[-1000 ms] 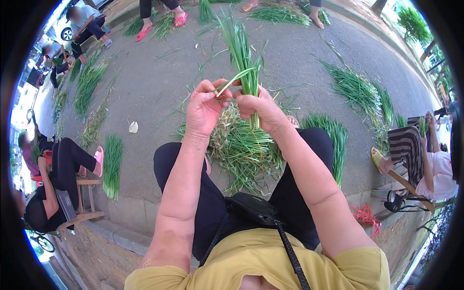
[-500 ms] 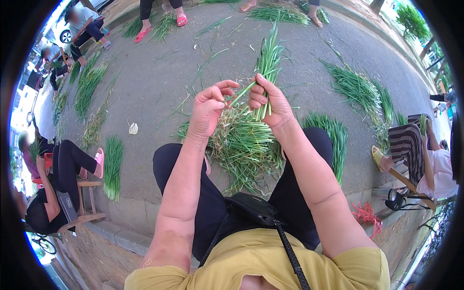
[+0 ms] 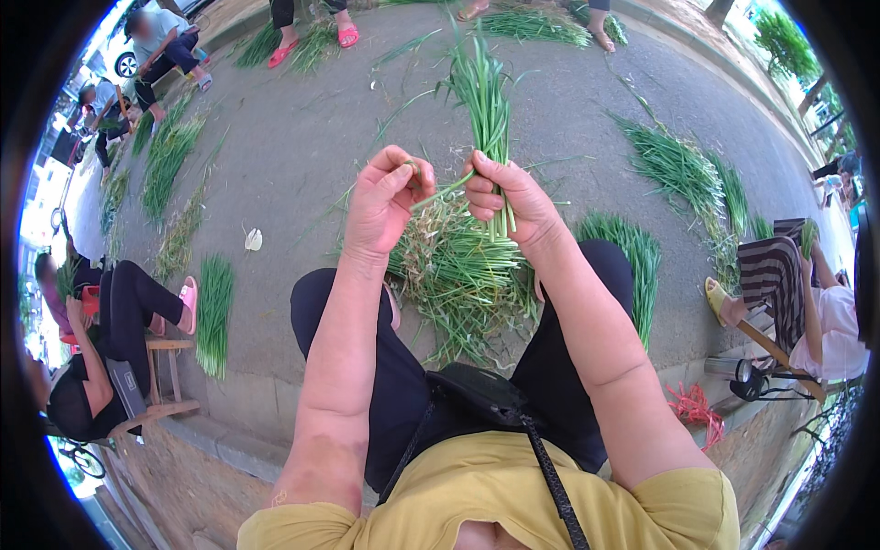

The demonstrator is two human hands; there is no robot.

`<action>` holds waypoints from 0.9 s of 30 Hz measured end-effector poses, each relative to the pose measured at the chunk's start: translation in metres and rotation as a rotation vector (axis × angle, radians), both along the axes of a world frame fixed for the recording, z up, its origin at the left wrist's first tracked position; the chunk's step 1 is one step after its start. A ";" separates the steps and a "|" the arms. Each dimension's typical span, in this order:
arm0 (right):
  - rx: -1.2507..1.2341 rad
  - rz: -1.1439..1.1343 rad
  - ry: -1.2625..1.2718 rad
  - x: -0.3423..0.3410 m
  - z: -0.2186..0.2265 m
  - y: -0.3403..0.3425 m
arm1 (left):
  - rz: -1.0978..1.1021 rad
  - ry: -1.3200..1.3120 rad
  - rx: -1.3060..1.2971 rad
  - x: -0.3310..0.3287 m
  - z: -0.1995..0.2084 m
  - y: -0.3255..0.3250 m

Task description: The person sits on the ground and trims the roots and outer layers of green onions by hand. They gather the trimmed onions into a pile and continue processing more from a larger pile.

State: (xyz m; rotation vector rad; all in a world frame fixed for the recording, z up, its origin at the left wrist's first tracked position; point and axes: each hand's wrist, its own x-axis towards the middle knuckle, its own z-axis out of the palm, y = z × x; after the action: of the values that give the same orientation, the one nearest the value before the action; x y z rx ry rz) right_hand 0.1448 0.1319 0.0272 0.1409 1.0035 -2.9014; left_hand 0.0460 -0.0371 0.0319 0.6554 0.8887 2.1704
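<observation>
A bunch of long green garlic chives (image 3: 482,101) stands upright in my right hand (image 3: 509,194), whose fingers and thumb wrap round its lower stalks. One stalk (image 3: 445,191) slants out of that fist toward my left hand (image 3: 389,200). The left fingers are curled in, thumb against forefinger, with a thin greenish-brown shred (image 3: 414,168) at their tips. Under both hands, between my knees, lies a heap of loose chives (image 3: 472,275) mixed with dry, pale trimmings (image 3: 426,243).
Tidy chives lie beside my right knee (image 3: 628,261) and at left (image 3: 214,312). More chive piles (image 3: 674,165) rest on the pavement. Seated people surround me, one on a wooden stool (image 3: 165,380) at left. Red string (image 3: 697,412) lies at lower right.
The chive bunch and my right hand have shifted slightly left and toward me. My left hand has moved left and its fingers have curled in.
</observation>
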 end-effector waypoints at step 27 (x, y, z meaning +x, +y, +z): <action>-0.127 -0.276 0.038 -0.003 0.002 0.019 | 0.483 0.574 -0.751 -0.015 -0.039 0.011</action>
State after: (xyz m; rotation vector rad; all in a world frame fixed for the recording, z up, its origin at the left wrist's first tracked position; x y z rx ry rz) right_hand 0.1420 0.1508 0.0296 0.2359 0.8638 -3.2185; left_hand 0.0311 -0.0263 -0.0066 0.7204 2.2075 1.7975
